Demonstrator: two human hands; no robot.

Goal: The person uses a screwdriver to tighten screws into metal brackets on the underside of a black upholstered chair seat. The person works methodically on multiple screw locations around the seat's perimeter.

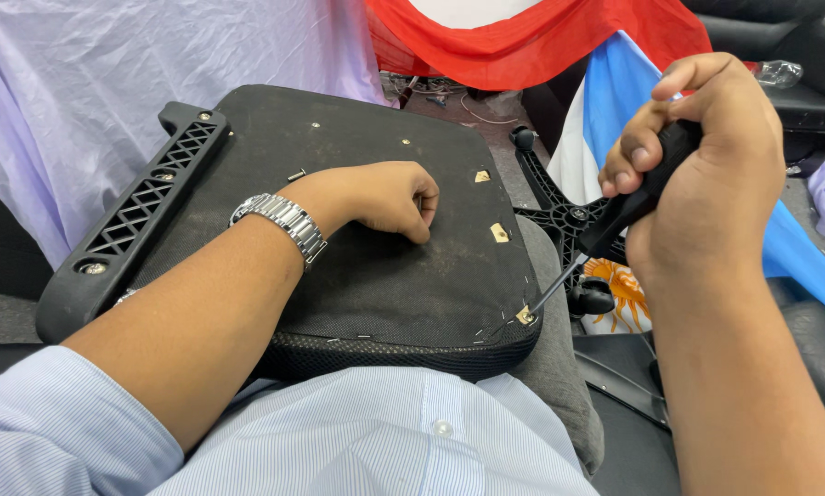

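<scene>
An upturned black office chair seat (339, 276) lies across my lap, its underside facing up. My left hand (389, 197) rests on the seat's middle with the fingers curled into a loose fist; a metal watch (284, 225) is on that wrist. My right hand (706, 165) grips the black handle of a screwdriver (615, 220), whose thin shaft slants down to a small tan tab (525, 315) at the seat's near right corner. Two more tan tabs (498, 231) sit along the right edge. A black armrest (132, 220) with a lattice pattern is fixed to the seat's left side.
A loose screw (296, 174) lies on the seat near my left wrist. The chair's black star base (559, 207) lies on the floor to the right. Lilac cloth (109, 83) hangs at the back left, red cloth (523, 46) behind, blue-and-white cloth (615, 92) at right.
</scene>
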